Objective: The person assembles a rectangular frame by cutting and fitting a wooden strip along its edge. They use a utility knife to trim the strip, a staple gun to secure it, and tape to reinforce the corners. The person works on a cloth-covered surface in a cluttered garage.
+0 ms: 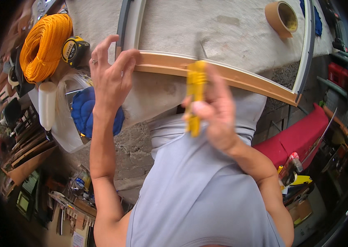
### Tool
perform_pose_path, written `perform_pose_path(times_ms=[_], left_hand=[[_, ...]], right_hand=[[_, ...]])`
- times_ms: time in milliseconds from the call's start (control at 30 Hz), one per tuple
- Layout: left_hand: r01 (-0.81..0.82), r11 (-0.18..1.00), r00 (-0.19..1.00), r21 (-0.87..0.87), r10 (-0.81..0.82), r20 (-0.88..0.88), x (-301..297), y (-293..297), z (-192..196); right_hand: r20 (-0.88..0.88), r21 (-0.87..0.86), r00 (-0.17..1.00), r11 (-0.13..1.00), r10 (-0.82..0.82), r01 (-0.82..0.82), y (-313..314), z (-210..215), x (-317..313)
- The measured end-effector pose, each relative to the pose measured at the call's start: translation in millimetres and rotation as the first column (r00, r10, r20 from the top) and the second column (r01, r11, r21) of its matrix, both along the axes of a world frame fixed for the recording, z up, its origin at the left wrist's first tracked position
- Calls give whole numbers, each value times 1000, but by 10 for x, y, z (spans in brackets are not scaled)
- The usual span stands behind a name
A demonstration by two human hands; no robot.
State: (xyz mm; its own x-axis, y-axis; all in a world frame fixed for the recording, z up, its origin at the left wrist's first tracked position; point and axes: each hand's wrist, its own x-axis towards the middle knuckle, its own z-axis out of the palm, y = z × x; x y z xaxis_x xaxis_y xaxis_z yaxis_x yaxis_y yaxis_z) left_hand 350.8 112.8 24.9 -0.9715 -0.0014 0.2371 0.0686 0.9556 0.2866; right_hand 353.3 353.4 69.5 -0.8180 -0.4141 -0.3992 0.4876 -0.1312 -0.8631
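Observation:
A rectangular frame (219, 73) lies on the pale-covered table, with white inner edges, dark outer sides and a brown strip along its near side. My left hand (112, 74) grips the frame's near left corner, its fingers bent around the brown end and the dark side. In my right hand (219, 111) is a yellow utility knife (196, 96), its blade pointing away from me over the near side of the frame. Both the knife and this hand are smeared by motion, and whether the blade touches the frame I cannot tell.
A roll of brown tape (280, 19) stands inside the frame. To the left are coiled orange rope (45, 47), a tape measure (75, 51), a white bottle (47, 105) and a blue bundle (84, 111) beside clear plastic. Red material (291, 138) lies at the right.

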Motion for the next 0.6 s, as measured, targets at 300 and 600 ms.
perform_pose_path(times_ms=[300, 600], left_hand=[[64, 995, 998, 81, -65, 15, -130, 870, -60], [424, 901, 855, 87, -430, 289, -689, 347, 156]], right_hand=[[-343, 247, 907, 908, -244, 338, 969, -454, -113], [-640, 665, 737, 325, -217, 673, 2124, -324, -330]])
